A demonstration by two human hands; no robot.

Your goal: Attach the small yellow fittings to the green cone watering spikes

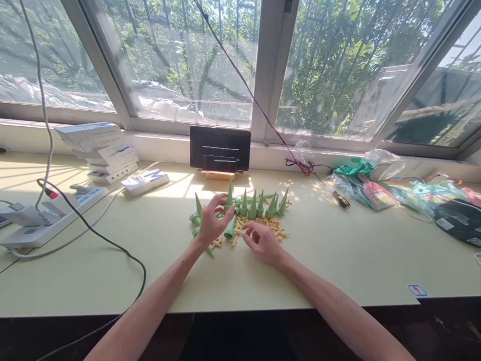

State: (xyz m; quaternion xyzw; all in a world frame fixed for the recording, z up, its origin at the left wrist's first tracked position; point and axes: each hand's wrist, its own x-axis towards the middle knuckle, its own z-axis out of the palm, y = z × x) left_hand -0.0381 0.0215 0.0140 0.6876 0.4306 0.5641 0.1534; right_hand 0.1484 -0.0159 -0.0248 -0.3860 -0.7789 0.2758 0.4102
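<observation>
My left hand (213, 220) has its thumb and fingers closed around the lower part of a tall green plastic cone (230, 189), whose point is up. Just to the right, my right hand (262, 240) is low over a scatter of small yellow pegs (277, 230), its fingers curled towards the thumb; whatever it pinches is too small to make out. Several green cones (253, 205) stand upright in a row behind the pegs. A green tubular piece (230, 228) lies between my hands, and a thin green cone (209, 251) lies below my left hand.
A dark tablet (220, 143) and a phone (219, 163) lean on a stand by the window. Stacked white boxes (107, 150), a power strip (56, 220) and a black cable (112, 241) are left. To the right are a screwdriver (341, 199), plastic bags (376, 193) and a black pouch (460, 220).
</observation>
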